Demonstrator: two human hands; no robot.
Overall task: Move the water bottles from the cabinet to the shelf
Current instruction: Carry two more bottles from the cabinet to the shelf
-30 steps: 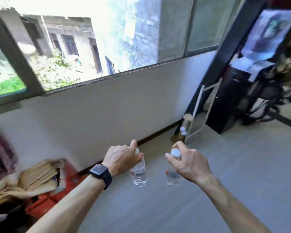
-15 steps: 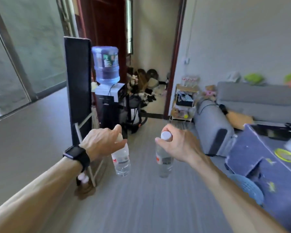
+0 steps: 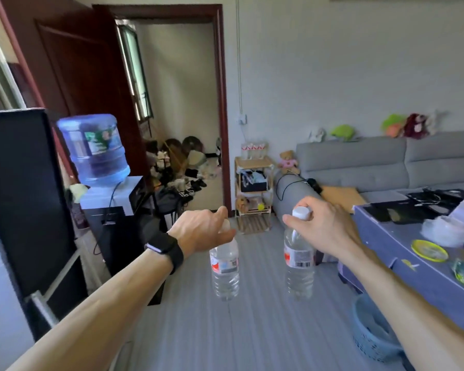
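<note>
Two clear water bottles hung upright over the grey floor (image 3: 252, 330), one from each hand. The left hand (image 3: 201, 231), with a dark watch (image 3: 166, 249) on its wrist, had its fingers curled round the neck of the left bottle (image 3: 224, 271), whose cap was mostly hidden under the thumb. The right hand (image 3: 324, 228) gripped the right bottle (image 3: 299, 263) at its white cap, thumb and fingers closed round the top. Both bottles bore red-and-white labels and hung apart from each other.

Ahead, just beside the open doorway (image 3: 223, 103), stood a small wooden shelf (image 3: 253, 194) with a blurred row of bottles (image 3: 253, 149) on its top tier. A water dispenser (image 3: 94, 148) with a blue jug stood at the left, next to a black panel (image 3: 24, 196). On the right a grey sofa (image 3: 386, 162) ran along the wall, and a desk (image 3: 402, 253) under a purple-blue cover carried a yellow-rimmed dish (image 3: 429, 250) and crumpled plastic (image 3: 445, 231). A blue basket (image 3: 373, 330) sat on the floor beside the desk.
</note>
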